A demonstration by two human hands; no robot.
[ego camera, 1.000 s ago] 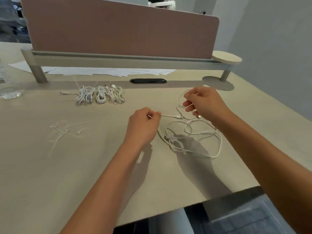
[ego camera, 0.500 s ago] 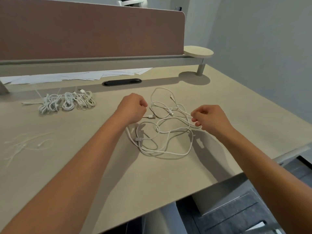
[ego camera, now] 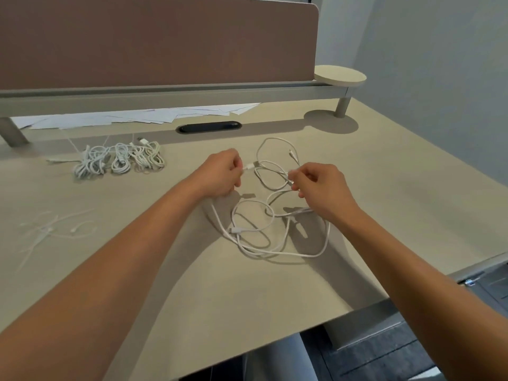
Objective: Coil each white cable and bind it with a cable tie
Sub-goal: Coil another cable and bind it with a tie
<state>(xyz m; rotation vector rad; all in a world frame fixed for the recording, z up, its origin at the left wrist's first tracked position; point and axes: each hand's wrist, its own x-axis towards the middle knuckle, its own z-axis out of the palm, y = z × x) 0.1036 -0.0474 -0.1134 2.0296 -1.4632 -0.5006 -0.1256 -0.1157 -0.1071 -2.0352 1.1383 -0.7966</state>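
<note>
A loose white cable (ego camera: 275, 232) lay in tangled loops on the tabletop (ego camera: 192, 292), right of centre and toward the near edge. The left hand (ego camera: 220, 174) was curled, pinching the cable close behind one plug between thumb and fingers. The right hand (ego camera: 319, 188) was curled too, pinching a strand of the same cable just beside the other loops. Both hands hovered over the tangle, and the rest of the cable trailed on the surface below and between them.

Toward the far left of the tabletop sat a row of coiled white cables (ego camera: 121, 160), touching one another. Near the left edge lay a scatter of pale cable ties (ego camera: 52, 229), faint against the surface, so their number was hard to tell. Along the far edge, white papers (ego camera: 143, 118) lay under a raised grey rail (ego camera: 165, 93), with a black oval grommet (ego camera: 210, 127) just in front. A brown divider panel (ego camera: 154, 39) stood behind the rail. A small round shelf (ego camera: 340, 75) stood at the far right corner.
</note>
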